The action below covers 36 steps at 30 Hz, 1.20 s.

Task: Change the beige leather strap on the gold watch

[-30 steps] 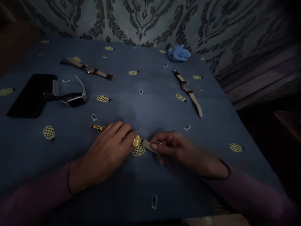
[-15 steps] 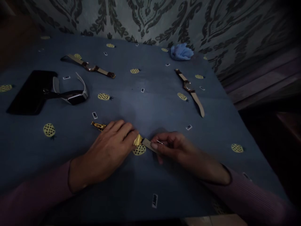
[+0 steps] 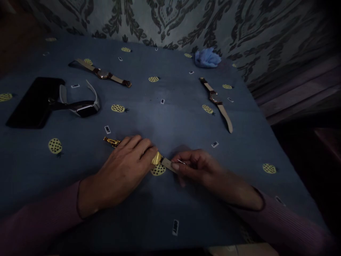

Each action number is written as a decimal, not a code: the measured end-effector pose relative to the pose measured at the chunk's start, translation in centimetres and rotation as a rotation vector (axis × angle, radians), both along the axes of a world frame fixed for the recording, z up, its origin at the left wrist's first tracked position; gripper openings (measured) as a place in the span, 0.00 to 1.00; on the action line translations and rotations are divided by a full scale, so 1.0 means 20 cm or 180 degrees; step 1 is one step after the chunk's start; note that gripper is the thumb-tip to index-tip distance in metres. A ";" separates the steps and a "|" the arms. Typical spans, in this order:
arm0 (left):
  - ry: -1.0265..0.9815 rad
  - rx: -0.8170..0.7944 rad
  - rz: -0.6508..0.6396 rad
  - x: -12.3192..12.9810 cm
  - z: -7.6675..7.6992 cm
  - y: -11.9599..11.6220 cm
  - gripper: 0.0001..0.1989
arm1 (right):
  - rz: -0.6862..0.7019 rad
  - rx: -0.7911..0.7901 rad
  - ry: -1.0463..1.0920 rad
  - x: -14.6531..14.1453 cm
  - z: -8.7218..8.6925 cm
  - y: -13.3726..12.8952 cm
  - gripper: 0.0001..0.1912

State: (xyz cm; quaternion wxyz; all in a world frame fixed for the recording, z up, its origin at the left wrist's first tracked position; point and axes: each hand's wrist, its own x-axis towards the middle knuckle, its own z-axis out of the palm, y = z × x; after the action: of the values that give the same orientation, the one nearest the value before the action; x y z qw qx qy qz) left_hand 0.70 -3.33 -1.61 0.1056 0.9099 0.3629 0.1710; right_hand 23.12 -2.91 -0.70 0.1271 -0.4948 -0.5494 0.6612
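My left hand (image 3: 125, 170) lies over a gold watch (image 3: 157, 158), its fingers curled round the middle. The gold clasp end (image 3: 112, 142) sticks out at the left of the hand. On the right side a pale strap piece (image 3: 168, 164) runs from the gold case to my right hand (image 3: 198, 167). The thumb and fingers of that hand pinch the strap's end. A thin metal pin-like piece (image 3: 181, 161) shows between the same fingers; its far part is hidden.
A black phone (image 3: 36, 103) lies at the left beside a white smartwatch (image 3: 86, 110). Brown-strapped watches lie at the back left (image 3: 103, 74) and right (image 3: 215, 98). A crumpled blue cloth (image 3: 207, 58) sits near the wall on the patterned tablecloth (image 3: 138, 124).
The view has shifted very slightly. Both hands keep nearly the same place and hold on the watch and strap.
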 end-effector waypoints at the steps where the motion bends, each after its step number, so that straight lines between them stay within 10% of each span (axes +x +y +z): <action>1: 0.0011 0.0004 0.0010 0.00 0.00 0.00 0.10 | -0.0003 -0.0005 0.0000 0.00 0.00 0.00 0.18; 27: -0.0376 -0.0718 0.0057 0.01 0.01 0.00 0.11 | -0.0048 -0.0194 0.0030 -0.01 0.00 0.00 0.19; 36: 0.0105 0.0623 -0.0149 0.02 -0.02 -0.07 0.14 | -0.0230 -0.0351 0.0154 -0.02 -0.02 0.00 0.19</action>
State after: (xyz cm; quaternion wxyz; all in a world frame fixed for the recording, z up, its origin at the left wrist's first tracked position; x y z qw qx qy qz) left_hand 1.06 -4.68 -1.95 0.0142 0.9268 0.3248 0.1881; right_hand 22.66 -2.89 -1.01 0.1367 -0.5045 -0.4907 0.6972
